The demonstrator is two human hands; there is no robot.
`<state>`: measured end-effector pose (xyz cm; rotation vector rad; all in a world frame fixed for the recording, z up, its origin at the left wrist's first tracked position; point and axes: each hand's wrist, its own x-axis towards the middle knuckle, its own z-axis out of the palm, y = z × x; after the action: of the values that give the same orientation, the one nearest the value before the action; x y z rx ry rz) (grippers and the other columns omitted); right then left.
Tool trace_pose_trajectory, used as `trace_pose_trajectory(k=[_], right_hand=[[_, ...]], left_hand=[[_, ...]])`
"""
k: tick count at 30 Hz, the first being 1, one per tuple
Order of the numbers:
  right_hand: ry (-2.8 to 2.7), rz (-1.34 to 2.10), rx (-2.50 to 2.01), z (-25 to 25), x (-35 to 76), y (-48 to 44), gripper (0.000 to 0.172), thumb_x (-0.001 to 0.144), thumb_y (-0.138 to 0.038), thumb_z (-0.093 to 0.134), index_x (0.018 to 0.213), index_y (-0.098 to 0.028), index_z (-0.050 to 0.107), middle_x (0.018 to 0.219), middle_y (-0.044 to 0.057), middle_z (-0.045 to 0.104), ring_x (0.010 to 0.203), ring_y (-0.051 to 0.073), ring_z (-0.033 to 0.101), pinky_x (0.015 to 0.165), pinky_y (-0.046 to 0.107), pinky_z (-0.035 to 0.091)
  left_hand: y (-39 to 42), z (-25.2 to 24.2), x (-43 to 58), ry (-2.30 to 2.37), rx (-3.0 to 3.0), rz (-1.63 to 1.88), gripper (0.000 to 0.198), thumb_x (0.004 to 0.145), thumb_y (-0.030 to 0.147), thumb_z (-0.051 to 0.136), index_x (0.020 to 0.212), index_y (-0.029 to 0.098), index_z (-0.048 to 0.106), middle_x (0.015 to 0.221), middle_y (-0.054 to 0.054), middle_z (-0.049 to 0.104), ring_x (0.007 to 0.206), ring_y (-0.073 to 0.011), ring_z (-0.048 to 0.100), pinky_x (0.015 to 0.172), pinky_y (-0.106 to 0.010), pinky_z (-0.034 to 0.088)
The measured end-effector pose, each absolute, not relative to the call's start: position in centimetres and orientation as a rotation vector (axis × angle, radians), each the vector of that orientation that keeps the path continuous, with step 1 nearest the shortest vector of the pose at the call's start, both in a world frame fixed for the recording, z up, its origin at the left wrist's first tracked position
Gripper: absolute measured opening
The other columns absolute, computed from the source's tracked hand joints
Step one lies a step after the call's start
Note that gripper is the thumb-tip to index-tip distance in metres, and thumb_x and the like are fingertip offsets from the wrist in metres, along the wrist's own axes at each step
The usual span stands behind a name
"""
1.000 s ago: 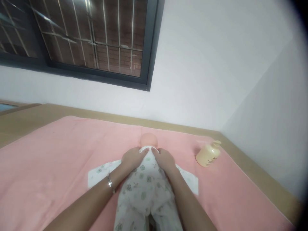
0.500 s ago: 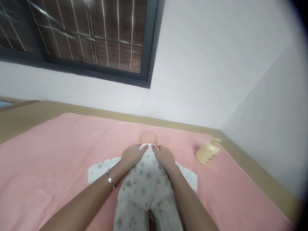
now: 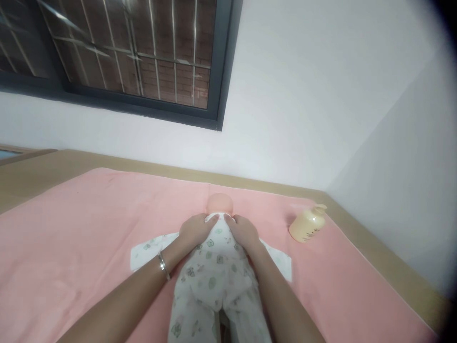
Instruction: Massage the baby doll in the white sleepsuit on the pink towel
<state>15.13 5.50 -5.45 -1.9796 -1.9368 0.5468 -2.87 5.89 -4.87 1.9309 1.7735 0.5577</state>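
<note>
A baby doll [image 3: 216,259] in white patterned clothes lies on a pink sheet [image 3: 91,214], its bald head [image 3: 220,203] pointing away from me and its sleeves spread to both sides. My left hand [image 3: 194,230] is wrapped round the doll's left-side shoulder as I see it, thumb on the cloth by the neck. On the opposite shoulder my right hand [image 3: 244,233] grips in the same way. Both thumbs point toward the collar, and the other fingers are mostly hidden at the doll's sides. A silver bracelet [image 3: 163,266] circles my left wrist.
To the right of the doll, a cream-coloured pump bottle [image 3: 307,226] leans on the sheet. A tan border [image 3: 167,172] runs along the white wall [image 3: 285,109] behind. Above is a dark-framed window [image 3: 218,71] with metal bars.
Both hands keep their hold at the doll's shoulders. The view has shifted very slightly; nothing else visibly differs.
</note>
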Motion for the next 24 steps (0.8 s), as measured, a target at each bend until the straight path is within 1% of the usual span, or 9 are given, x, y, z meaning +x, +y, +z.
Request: trace_pose_trajectory(k=[3, 7, 12, 15, 17, 19, 21, 24], right_hand=[[-1.966, 0.535, -1.923, -5.4, 15.4, 5.5, 0.066, 0.093, -0.064, 0.019, 0.092, -0.017, 0.065, 0.092, 0.01, 0.068, 0.084, 0.023, 0.06, 0.069, 0.029, 0.039], [-2.028, 0.615, -1.77, -5.2, 16.2, 5.2, 0.061, 0.095, -0.059, 0.019, 0.091, -0.018, 0.063, 0.093, 0.008, 0.068, 0.083, 0.02, 0.06, 0.067, 0.026, 0.039], [-2.062, 0.601, -1.779, -4.2, 16.5, 4.7, 0.06, 0.097, -0.056, 0.017, 0.093, -0.018, 0.063, 0.094, 0.008, 0.068, 0.084, 0.021, 0.06, 0.069, 0.027, 0.04], [-2.108, 0.455, -1.925, -2.8, 15.6, 3.5, 0.058, 0.098, -0.05, 0.017, 0.101, -0.015, 0.063, 0.101, 0.014, 0.066, 0.089, 0.024, 0.06, 0.073, 0.032, 0.042], [-2.167, 0.301, -2.013, -1.6, 14.5, 1.9, 0.052, 0.098, -0.045, 0.022, 0.107, -0.012, 0.062, 0.105, 0.018, 0.064, 0.093, 0.028, 0.06, 0.077, 0.036, 0.042], [-2.267, 0.146, -2.003, -0.6, 13.1, -0.2, 0.048, 0.097, -0.042, 0.028, 0.114, -0.01, 0.059, 0.11, 0.02, 0.062, 0.098, 0.031, 0.058, 0.081, 0.04, 0.042], [-2.375, 0.061, -1.926, 0.1, 11.9, -2.3, 0.048, 0.095, -0.042, 0.033, 0.124, -0.009, 0.055, 0.121, 0.023, 0.056, 0.108, 0.035, 0.054, 0.087, 0.043, 0.041], [-2.435, 0.073, -1.878, 0.2, 11.2, -3.6, 0.053, 0.094, -0.042, 0.035, 0.133, -0.008, 0.048, 0.133, 0.023, 0.048, 0.121, 0.036, 0.046, 0.096, 0.046, 0.037]], left_hand=[[5.9, -5.0, -2.9, 1.774, 1.93, 0.574, 0.066, 0.085, 0.069, 0.026, 0.094, 0.02, 0.069, 0.094, -0.011, 0.071, 0.084, -0.0274, 0.065, 0.067, -0.032, 0.044], [5.9, -4.6, -3.4, 1.722, 1.901, 0.601, 0.066, 0.087, 0.066, 0.023, 0.09, 0.019, 0.069, 0.096, -0.011, 0.071, 0.086, -0.0277, 0.065, 0.069, -0.032, 0.044], [5.7, -3.5, -3.9, 1.639, 1.829, 0.563, 0.062, 0.086, 0.065, 0.03, 0.085, 0.016, 0.068, 0.091, -0.011, 0.072, 0.08, -0.0266, 0.065, 0.064, -0.031, 0.044], [5.4, -3.4, -4.0, 1.654, 1.854, 0.564, 0.059, 0.087, 0.061, 0.03, 0.083, 0.016, 0.068, 0.09, -0.012, 0.072, 0.079, -0.0262, 0.065, 0.065, -0.03, 0.044], [5.4, -3.5, -4.0, 1.689, 1.893, 0.581, 0.056, 0.089, 0.057, 0.029, 0.084, 0.017, 0.067, 0.092, -0.012, 0.071, 0.08, -0.0258, 0.065, 0.065, -0.031, 0.044], [5.3, -3.7, -3.9, 1.73, 1.947, 0.59, 0.055, 0.091, 0.053, 0.026, 0.086, 0.017, 0.067, 0.094, -0.013, 0.071, 0.082, -0.0253, 0.064, 0.067, -0.031, 0.044], [5.1, -3.7, -3.8, 1.768, 2.036, 0.585, 0.057, 0.093, 0.049, 0.021, 0.089, 0.016, 0.067, 0.096, -0.014, 0.07, 0.085, -0.025, 0.064, 0.072, -0.031, 0.044], [4.3, -3.3, -3.3, 1.836, 2.214, 0.501, 0.06, 0.095, 0.048, 0.017, 0.098, 0.014, 0.067, 0.099, -0.016, 0.069, 0.091, -0.026, 0.064, 0.081, -0.034, 0.044]])
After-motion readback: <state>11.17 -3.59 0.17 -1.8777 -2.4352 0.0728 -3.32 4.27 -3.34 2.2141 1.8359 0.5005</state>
